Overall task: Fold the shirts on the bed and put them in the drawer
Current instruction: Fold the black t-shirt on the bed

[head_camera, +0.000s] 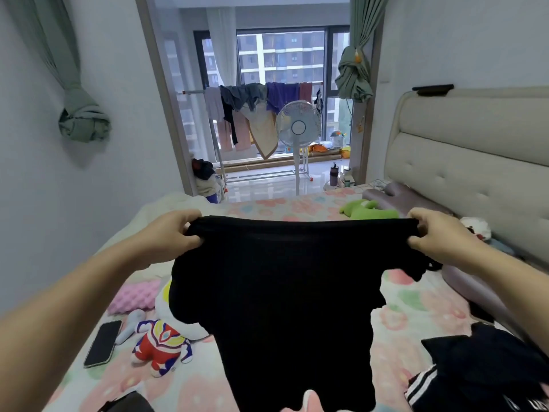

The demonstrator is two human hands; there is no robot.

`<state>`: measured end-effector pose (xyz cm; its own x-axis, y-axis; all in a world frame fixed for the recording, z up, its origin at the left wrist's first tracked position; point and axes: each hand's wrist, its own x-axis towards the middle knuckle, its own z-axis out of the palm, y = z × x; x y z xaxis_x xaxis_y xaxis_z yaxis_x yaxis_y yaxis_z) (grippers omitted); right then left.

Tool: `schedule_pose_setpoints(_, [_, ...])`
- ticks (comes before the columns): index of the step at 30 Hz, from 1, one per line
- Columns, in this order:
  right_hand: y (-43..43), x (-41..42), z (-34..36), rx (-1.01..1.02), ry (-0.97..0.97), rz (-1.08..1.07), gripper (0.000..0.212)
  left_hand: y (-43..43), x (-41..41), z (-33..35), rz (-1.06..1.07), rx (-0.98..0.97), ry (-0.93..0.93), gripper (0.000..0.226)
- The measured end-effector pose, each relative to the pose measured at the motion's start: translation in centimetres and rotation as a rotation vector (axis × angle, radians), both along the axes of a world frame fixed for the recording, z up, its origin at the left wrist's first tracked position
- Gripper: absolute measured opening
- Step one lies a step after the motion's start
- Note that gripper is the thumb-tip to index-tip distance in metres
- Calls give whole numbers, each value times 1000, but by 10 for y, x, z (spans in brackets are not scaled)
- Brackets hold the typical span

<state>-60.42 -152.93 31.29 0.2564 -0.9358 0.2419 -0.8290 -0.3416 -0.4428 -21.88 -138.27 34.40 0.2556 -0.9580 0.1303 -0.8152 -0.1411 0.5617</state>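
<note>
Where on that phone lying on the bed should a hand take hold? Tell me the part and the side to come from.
Grip the phone across its two long edges, near the middle, coming from above. It lies flat and face up on the bedsheet, so only its thin sides offer purchase. Its left edge is clear, while a plush toy sits close on its right. Both hands are now busy with the black shirt.

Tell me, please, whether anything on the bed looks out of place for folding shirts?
Yes: a phone and a red-and-blue plush figure lie on the bed beside the black shirt held up by both hands, crowding the likely folding space.
</note>
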Motion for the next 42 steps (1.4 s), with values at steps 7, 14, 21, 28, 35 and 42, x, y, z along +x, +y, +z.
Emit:
schedule_pose_setpoints(7, [-3,-4,-8,-101,-135,-42,21,-2,10,-26,75,-138,-120,16])
schedule_pose_setpoints(14, [-9,-9,-18,-66,-265,-22,9,-1,19,-37,175,6,-367,19])
schedule_pose_setpoints(21, [0,-12,-26,-329,-31,40,13,13,35,-46,154,-41,-91,30])
schedule_pose_setpoints(28, [19,-6,-54,-411,66,1,21,37,30,-100,259,-133,169,31])
schedule_pose_setpoints(35, [46,-31,-67,-265,66,138,35,98,52,-117,74,-43,185,26])
schedule_pose_setpoints(42, [25,-83,-75,18,81,204,37,158,111,-116,150,25,221,22])
